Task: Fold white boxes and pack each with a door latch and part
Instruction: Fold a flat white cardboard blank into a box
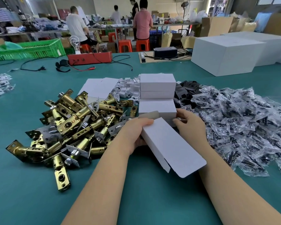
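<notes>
Both hands are on one white box (172, 146), held just above the green worktop (136, 200) in front of the person. The left hand (135, 132) grips the box's far left edge, fingers curled over the top and thumb underneath. The right hand (190, 122) is at the far end, fingers curled as if pinching something there — whether that is an end flap or a small part I cannot tell, since the box hides the fingertips.

The box's long axis runs from the hands at the far end down and right toward the person. Its near end is open, with a flap (165, 164) hanging loose on the left.

The pile of brass door latches (75, 124) lies to the left, just beside the left hand and nearer to it than to the right. The bagged parts (243, 124) lie in a heap to the right, closest to the right hand. Closed boxes (157, 88) are stacked straight ahead — just beyond the held one.

I judge this box is being folded or closed at its far end, so the next reach depends on whether it is already filled, which is hidden.
</notes>
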A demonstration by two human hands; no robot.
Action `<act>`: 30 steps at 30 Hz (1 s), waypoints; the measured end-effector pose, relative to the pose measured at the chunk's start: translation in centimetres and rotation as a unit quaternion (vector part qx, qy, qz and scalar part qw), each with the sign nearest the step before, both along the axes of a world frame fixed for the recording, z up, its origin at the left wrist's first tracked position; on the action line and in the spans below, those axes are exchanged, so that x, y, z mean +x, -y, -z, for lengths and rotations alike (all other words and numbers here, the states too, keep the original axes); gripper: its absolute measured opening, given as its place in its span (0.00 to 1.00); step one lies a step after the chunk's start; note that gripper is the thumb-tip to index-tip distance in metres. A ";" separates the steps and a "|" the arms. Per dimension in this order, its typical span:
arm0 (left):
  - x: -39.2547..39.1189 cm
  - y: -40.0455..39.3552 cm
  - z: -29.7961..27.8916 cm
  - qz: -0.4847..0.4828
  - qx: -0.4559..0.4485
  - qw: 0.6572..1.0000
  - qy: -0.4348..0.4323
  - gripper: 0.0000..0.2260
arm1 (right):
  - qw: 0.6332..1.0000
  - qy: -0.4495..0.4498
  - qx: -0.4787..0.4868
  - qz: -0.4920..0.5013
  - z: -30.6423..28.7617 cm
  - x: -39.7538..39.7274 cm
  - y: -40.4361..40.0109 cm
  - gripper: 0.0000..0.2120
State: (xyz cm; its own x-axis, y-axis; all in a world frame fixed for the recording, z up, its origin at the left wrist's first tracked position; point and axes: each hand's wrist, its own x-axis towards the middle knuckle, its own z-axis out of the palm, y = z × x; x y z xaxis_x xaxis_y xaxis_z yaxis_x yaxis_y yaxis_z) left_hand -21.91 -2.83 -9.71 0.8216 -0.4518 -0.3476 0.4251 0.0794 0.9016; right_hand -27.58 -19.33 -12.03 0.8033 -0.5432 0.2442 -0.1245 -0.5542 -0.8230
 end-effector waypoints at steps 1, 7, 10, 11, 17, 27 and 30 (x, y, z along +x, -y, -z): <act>0.0 -0.1 -0.1 0.003 -0.008 1.000 -0.001 0.03 | 1.000 0.001 0.006 0.002 0.0 0.0 0.0 0.16; 0.2 -1.2 -0.9 0.011 -0.101 0.995 -0.005 0.09 | 0.999 0.020 0.045 0.003 -0.1 0.1 -0.2 0.13; 0.5 -1.2 -1.5 -0.081 -0.236 0.968 0.004 0.10 | 0.997 0.080 -0.014 0.003 -0.6 -0.1 -1.3 0.11; 0.4 -1.3 -1.7 -0.107 -0.264 0.958 0.026 0.11 | 0.995 0.103 -0.012 -0.013 -0.7 -0.3 -1.8 0.15; 0.1 -1.0 -1.2 -0.295 -0.121 0.928 0.193 0.15 | 0.942 0.223 0.082 -0.236 -1.7 -2.3 -4.8 0.24; 0.0 -0.6 -1.1 -0.162 -0.099 0.961 0.201 0.08 | 0.874 0.249 0.416 -0.045 -2.4 -1.3 -2.6 0.10; 0.3 -0.8 -0.9 -0.103 -0.110 0.974 0.169 0.11 | 0.868 0.249 0.428 -0.045 -2.5 -1.2 -2.7 0.13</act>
State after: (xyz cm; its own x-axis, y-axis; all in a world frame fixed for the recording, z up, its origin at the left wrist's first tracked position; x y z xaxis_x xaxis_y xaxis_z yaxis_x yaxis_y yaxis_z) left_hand -21.64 -2.03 -8.76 0.9534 -0.2984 0.0443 0.0625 0.3389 0.9388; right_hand -28.81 -16.60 -9.56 0.7622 -0.6375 0.1122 0.3775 0.2970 -0.8771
